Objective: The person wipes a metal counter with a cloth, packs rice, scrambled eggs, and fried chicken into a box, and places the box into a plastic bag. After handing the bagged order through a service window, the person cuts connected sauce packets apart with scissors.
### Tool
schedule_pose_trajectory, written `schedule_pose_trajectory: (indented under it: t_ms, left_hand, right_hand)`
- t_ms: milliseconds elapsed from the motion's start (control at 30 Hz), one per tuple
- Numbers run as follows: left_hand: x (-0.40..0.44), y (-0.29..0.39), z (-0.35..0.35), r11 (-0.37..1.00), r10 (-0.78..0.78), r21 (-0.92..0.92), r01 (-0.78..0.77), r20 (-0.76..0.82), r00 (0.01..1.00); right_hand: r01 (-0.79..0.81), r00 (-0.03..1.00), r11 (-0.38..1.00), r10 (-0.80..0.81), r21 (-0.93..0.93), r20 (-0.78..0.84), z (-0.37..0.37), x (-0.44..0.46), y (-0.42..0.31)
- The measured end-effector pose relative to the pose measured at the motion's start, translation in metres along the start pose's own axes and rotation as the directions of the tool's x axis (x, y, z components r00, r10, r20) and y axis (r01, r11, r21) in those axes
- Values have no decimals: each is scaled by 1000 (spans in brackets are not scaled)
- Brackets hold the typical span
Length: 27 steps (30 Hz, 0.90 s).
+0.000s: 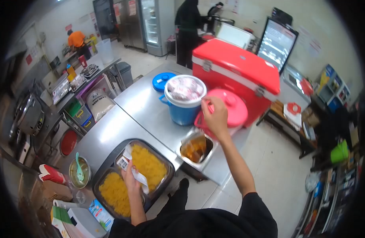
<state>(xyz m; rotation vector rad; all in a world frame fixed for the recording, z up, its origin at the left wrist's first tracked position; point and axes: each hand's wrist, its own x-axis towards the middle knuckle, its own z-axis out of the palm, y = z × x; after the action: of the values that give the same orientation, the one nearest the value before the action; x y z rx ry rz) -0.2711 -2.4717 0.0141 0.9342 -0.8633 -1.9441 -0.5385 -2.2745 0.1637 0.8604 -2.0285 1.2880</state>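
Observation:
My left hand [130,178] is closed around a white paper strip [139,177] with dark print on it, above a black tray [171,171] of yellow rice-like food [148,164]. My right hand [216,117] is raised with its fingers pinched together; whatever is between them is too small to make out. Behind its fingertips stands a blue cooler bucket [182,113] filled with wrapped packets [185,88]. A pink round lid [234,109] appears just beyond that hand. Below it, a metal container [196,148] holds brown contents.
A large red cooler box [238,63] stands behind the bucket, beside a blue lid [163,81]. A metal bowl [80,174] with a green spoon sits left of the tray. Farther back are one person in orange [76,39] and another in black [187,23].

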Motion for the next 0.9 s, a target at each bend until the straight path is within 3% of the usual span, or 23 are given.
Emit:
schedule_pose_trajectory:
  t_ms: [100, 167, 233, 267, 300, 333, 400, 433, 500, 600, 667, 733, 833, 900]
  left_hand:
    - [64, 13, 76, 989, 147, 9, -146, -38, 988]
    - [115, 15, 131, 987, 161, 1, -161, 13, 987]
    - [170, 9, 196, 943, 311, 87, -321, 110, 944]
    - [207, -4, 223, 903, 373, 181, -390, 121, 920]
    - [255, -23, 245, 846, 428, 234, -478, 235, 873]
    - [300, -45, 267, 723, 453, 402, -562, 338, 825]
    - [391, -89, 311, 346, 485, 616, -708, 529, 697]
    - [399, -86, 340, 725, 181, 509, -464, 509, 842]
    - [455, -131, 374, 422, 330, 598, -682, 599, 729]
    - [480, -152, 408, 61, 273, 708, -703, 666, 695]
    - [490, -168, 418, 26, 215, 737, -675, 655, 724]
    - [497, -179, 420, 2, 168, 748, -664, 654, 738]
    - [498, -187, 415, 94, 226, 715, -693, 663, 714]
    - [490, -184, 410, 131, 245, 709, -693, 654, 716]
  right_hand:
    - [52, 995, 999, -50, -17, 91, 49, 97, 46]
    - [65, 990, 997, -59, -43, 128, 73, 141, 72]
    - [-1, 981, 997, 16, -80, 196, 82, 173, 84]
    - [50, 979, 992, -26, -118, 201, 77, 186, 91]
    - [56, 988, 982, -29, -179, 149, 70, 197, 100]
    - [58, 995, 968, -35, -243, 97, 58, 204, 110]
    - [12, 1000, 923, -17, -385, -10, 22, 210, 135]
    - [-47, 998, 891, 20, -451, -65, 2, 209, 146]
    - [-108, 988, 769, 12, -630, -154, -51, 196, 183]
    - [-318, 934, 767, 153, -557, -322, -98, 175, 203]
    - [-422, 893, 679, 196, -601, -406, -124, 158, 224]
    - [-450, 879, 679, 224, -579, -420, -141, 145, 250]
    - [-436, 893, 642, 221, -631, -392, -165, 133, 279]
    - [-448, 880, 708, 239, -547, -411, -176, 130, 297]
